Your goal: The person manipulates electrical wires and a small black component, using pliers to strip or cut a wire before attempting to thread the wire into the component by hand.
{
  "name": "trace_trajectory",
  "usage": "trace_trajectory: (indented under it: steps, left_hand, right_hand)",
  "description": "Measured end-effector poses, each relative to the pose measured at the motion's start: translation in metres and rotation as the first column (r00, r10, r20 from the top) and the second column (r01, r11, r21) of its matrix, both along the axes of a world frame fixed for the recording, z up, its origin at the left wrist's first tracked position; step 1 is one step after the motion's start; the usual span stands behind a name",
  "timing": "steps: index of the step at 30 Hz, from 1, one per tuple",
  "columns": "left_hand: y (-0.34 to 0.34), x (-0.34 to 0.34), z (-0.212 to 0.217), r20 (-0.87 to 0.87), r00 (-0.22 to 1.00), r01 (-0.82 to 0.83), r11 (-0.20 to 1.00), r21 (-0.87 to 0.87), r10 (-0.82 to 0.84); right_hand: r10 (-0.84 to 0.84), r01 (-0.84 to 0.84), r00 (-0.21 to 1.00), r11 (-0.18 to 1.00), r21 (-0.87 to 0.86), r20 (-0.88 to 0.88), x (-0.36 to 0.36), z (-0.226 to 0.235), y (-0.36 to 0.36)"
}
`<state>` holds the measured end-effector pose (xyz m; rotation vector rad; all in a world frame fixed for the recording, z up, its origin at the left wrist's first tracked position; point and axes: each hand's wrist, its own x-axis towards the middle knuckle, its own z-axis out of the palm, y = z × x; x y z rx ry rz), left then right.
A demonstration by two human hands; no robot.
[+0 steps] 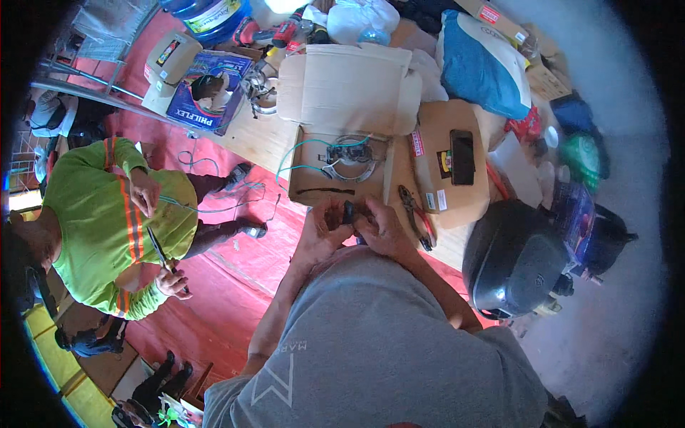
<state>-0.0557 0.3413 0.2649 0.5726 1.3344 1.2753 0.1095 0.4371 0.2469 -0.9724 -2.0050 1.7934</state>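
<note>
In front of my body, my left hand (325,230) and my right hand (385,228) are close together, fingers pinched around a small black piece (348,211). Its exact kind is partly hidden by the fingers. Just beyond them lies an open cardboard box (303,135) with its lid folded back. Inside it rests a ring-shaped metal fitting (367,171) with dark electrical parts. A green wire (282,162) loops out over the box's left side. Along the box's near inner edge lies a thin black strip (325,190). Red-handled pliers (427,232) lie to the right of my right hand.
A black phone (462,157) rests on a closed cardboard box (435,121). A black case (510,260) stands at right. Behind are a blue-and-white bag (481,68), power drills (285,32) and a blue carton (239,68). At left, a person in a high-visibility shirt (93,214) holds wire and a tool.
</note>
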Motion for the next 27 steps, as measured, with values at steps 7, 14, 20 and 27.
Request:
trace_trajectory:
  steps: [7, 14, 20, 27]
  left_hand:
    - [0.002, 0.021, 0.01, -0.007, 1.0, -0.021, 0.998, 0.056, 0.022]
    - [0.004, 0.032, 0.008, -0.097, 0.991, -0.078, 0.99, 0.119, 0.09]
    - [0.001, 0.038, 0.005, 0.092, 0.988, -0.114, 0.99, -0.081, 0.122]
    - [0.005, 0.043, -0.002, 0.226, 0.955, -0.146, 0.969, -0.2, 0.191]
  right_hand:
    - [0.017, -0.019, 0.997, 0.999, -0.026, -0.075, 0.012, 0.009, 0.01]
    - [-0.028, 0.013, 0.975, 0.998, -0.068, -0.221, 0.012, -0.003, 0.018]
    - [0.129, -0.097, 0.979, 0.976, 0.197, -0.159, 0.021, -0.007, 0.025]
    - [0.155, -0.129, 0.984, 0.96, 0.25, -0.087, 0.022, -0.018, 0.025]
